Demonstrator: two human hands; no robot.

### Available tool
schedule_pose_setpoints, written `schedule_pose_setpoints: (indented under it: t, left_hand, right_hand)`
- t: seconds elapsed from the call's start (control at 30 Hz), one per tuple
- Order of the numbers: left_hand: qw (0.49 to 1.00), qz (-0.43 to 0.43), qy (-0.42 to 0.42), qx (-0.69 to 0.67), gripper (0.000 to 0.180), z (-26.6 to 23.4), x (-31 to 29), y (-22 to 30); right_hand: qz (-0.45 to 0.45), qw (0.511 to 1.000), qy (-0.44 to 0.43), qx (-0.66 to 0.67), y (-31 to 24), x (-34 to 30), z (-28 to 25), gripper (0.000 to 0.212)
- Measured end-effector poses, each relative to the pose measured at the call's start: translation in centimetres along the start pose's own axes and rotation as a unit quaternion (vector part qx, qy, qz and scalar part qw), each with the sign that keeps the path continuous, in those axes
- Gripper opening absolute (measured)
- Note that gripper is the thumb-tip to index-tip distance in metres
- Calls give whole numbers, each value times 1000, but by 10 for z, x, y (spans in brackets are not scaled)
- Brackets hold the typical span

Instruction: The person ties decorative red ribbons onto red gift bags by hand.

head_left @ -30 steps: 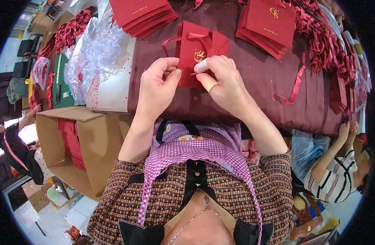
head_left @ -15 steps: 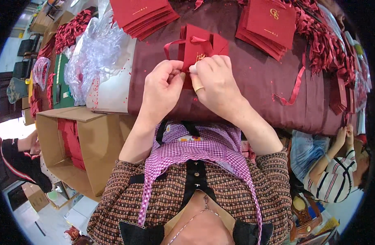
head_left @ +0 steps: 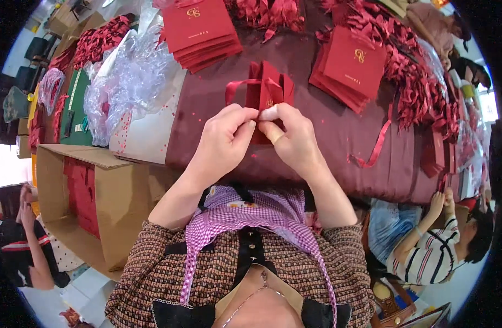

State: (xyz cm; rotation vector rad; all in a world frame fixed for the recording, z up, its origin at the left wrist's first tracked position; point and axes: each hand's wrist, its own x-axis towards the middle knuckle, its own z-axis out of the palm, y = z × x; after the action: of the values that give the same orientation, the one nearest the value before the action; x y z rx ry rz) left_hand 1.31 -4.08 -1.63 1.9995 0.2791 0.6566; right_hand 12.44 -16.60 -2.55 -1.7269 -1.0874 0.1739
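Observation:
A small red paper gift bag (head_left: 254, 95) with a gold emblem stands partly opened on the dark red cloth. Its red ribbon handle (head_left: 237, 87) loops out on the left side. My left hand (head_left: 227, 136) is closed in a pinch at the bag's near edge, thumb against forefinger. Right beside it, my right hand (head_left: 295, 139) pinches the same edge, with a white wrapping on its forefinger. Both sets of fingertips meet there and cover what lies between them, so I cannot see whether ribbon or only paper is gripped.
Stacks of flat red bags lie at the far left (head_left: 202, 33) and right (head_left: 349, 65). Red ribbons (head_left: 426, 93) heap along the right. Crumpled clear plastic (head_left: 130, 76) and a cardboard box (head_left: 120, 202) are at left. A co-worker in a striped shirt (head_left: 426, 254) sits at right.
My right hand has turned, bringing its thumb into sight, and its fingertips have closed in beside the left ones. The whole view has shifted, so the table shows lower.

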Motion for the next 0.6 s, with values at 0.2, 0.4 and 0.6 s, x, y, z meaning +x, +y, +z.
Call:
schedule_pose_setpoints:
  t: [0.2,0.4,0.6]
  left_hand:
    - [998,49,-35,11,17,-8,5,-14]
    - [990,106,-93,20,16,-7,9,-10]
    - [980,112,-120,107,10,-6,9,-7]
  right_hand:
    - [24,1000,-4,9,2,-9,-6,18]
    - [-25,999,23,16,11,-14,-3,23]
    - [-69,997,41,4,17,-20,-2,24]
